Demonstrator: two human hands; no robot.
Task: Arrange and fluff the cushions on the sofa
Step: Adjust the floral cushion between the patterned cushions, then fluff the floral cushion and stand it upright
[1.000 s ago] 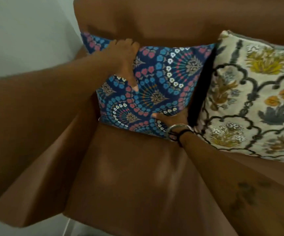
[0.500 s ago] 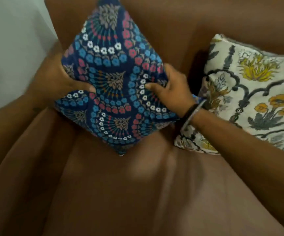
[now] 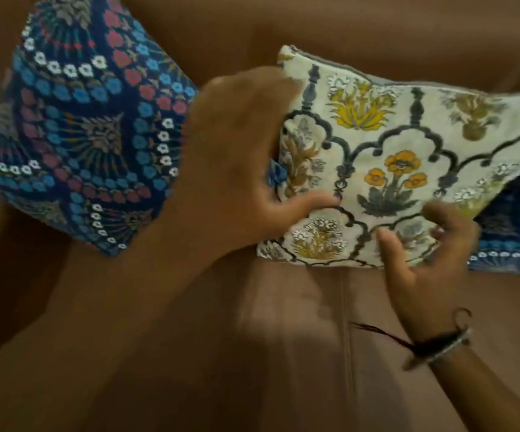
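Cream floral-print fabric cushion (image 3: 408,157) was seen leaning on the brown sofa (image 3: 252,353) back, right of the navy fan-patterned cushion (image 3: 90,135). Left hand (image 3: 237,157) was cupped wide at its left edge, thumb touching the face, nothing clamped. Right hand (image 3: 424,254) was spread loose near the lower edge, empty. Judged light, soft, yielding; best taken by opposite edges.

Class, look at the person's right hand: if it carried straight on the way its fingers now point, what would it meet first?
Most likely the cream floral cushion: the open right hand points up at its lower edge, fingertips already over the fabric. Whether they touch is unclear.
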